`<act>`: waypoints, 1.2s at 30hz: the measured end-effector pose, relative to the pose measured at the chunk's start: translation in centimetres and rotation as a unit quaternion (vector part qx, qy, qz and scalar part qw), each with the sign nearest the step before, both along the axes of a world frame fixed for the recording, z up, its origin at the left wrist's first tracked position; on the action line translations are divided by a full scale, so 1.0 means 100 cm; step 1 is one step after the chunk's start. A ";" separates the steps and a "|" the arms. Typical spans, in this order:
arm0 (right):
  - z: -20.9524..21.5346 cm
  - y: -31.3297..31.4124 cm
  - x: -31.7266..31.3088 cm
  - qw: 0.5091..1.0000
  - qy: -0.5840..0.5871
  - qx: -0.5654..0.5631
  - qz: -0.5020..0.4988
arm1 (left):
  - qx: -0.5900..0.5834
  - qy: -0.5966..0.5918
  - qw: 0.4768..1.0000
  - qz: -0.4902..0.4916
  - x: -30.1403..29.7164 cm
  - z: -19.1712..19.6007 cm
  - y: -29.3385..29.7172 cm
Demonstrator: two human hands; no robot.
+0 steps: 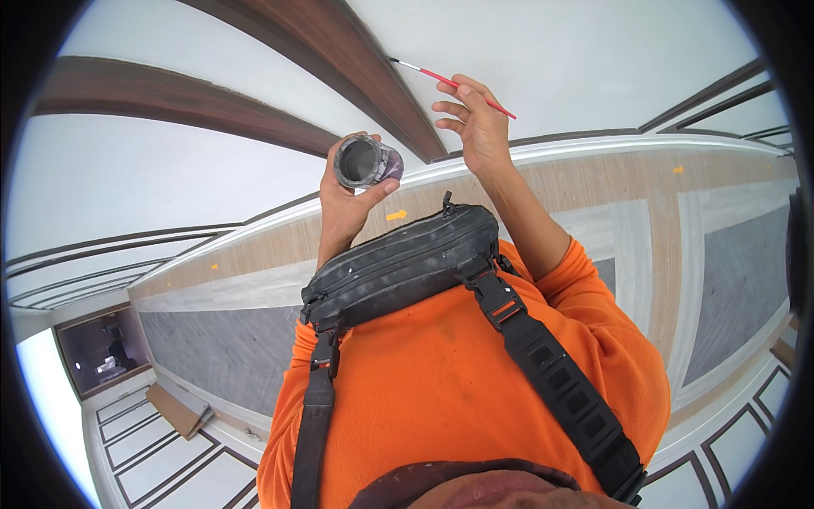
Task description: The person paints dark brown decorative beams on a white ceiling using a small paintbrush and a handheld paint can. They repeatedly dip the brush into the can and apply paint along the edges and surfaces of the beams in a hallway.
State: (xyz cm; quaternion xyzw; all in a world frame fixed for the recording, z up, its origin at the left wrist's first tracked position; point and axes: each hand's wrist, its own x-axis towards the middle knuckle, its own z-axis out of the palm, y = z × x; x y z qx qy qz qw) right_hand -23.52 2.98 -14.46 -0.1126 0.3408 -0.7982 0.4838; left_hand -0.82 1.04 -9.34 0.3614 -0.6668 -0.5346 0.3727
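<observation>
At 11 o'clock my left hand (341, 204) wraps around the open jar (393, 166), mouth up, presumably so nothing spills. Toward 12, my right hand (485, 131) pinches the thin red brush (434, 75) by its handle, probably for fine control; its tip sits at the brown trim's (360, 72) edge, contact unclear. White wall (577, 72) leaves open room at 1 o'clock.
</observation>
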 end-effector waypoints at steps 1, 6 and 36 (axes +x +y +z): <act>0.000 0.000 0.000 1.000 -0.001 -0.009 -0.002 | 0.004 0.003 1.000 0.001 0.001 0.000 0.000; 0.004 -0.002 -0.002 0.999 0.021 -0.029 -0.008 | 0.000 -0.006 1.000 0.003 0.002 -0.004 -0.002; 0.002 -0.001 -0.003 0.999 0.029 -0.006 -0.035 | -0.015 -0.005 1.000 0.004 0.001 -0.004 -0.002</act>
